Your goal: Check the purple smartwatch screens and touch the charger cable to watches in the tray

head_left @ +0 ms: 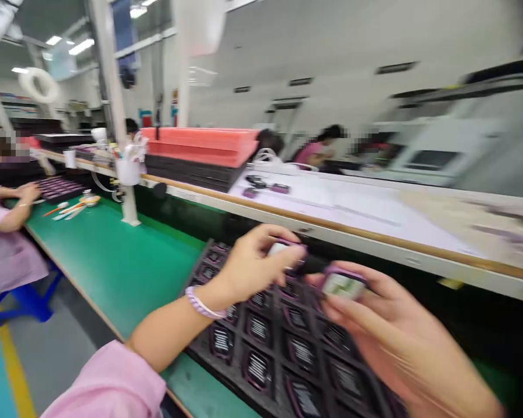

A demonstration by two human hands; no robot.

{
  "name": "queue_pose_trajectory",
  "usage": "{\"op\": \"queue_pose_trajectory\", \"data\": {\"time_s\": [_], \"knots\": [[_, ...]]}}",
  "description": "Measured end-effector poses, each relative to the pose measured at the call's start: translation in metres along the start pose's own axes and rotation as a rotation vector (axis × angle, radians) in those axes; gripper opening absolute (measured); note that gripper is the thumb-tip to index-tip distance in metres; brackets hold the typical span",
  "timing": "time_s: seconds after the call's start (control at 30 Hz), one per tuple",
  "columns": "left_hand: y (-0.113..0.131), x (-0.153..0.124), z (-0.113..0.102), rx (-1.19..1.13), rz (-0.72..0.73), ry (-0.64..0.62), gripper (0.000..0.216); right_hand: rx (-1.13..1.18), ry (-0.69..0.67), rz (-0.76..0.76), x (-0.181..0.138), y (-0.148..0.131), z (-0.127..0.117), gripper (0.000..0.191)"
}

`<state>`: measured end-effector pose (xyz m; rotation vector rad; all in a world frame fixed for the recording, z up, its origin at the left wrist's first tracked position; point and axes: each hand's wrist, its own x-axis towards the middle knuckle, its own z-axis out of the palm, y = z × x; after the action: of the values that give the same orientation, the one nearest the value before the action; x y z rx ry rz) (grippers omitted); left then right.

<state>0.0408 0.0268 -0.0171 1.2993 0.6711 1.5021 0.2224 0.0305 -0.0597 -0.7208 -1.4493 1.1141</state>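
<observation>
My left hand (259,255), with a purple beaded band at its wrist, is closed on a small purple-rimmed device (283,248) with a pale face, partly covered by the fingers. Close by on the right, my right hand (375,307) grips a similar purple-rimmed device (343,285), its whitish face with green marks turned up. Both are held above a black foam tray (239,389) on the bench. Dark purple-edged devices (258,370) with white lines on them sit in the tray's diamond-shaped compartments. My forearms and hands hide parts of the tray.
The green bench (87,249) runs left to a seated co-worker in pink (13,232). A shelf edge (331,232) crosses behind the tray. On that shelf are red foam sheets (200,145) and loose purple devices (280,188). A white post (131,212) stands on the bench.
</observation>
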Motion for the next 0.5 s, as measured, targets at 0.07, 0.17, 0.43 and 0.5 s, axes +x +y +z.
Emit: {"op": "queue_pose_trajectory", "data": {"time_s": [0.07, 0.17, 0.43, 0.5], "knots": [[-0.001, 0.001, -0.001, -0.007, -0.019, -0.024, 0.025, 0.098, 0.050, 0.089, -0.006, -0.006, -0.008, 0.054], [-0.003, 0.002, -0.001, -0.011, -0.036, -0.021, 0.030, 0.210, 0.030, 0.129, -0.001, -0.012, -0.004, 0.056], [-0.002, 0.001, 0.002, 0.029, -0.031, -0.042, 0.044, 0.348, 0.004, 0.132, 0.005, -0.017, -0.001, 0.049], [-0.003, 0.001, 0.003, 0.030, -0.028, -0.065, 0.046, 0.342, 0.016, 0.125, 0.005, -0.017, -0.002, 0.048]]}}
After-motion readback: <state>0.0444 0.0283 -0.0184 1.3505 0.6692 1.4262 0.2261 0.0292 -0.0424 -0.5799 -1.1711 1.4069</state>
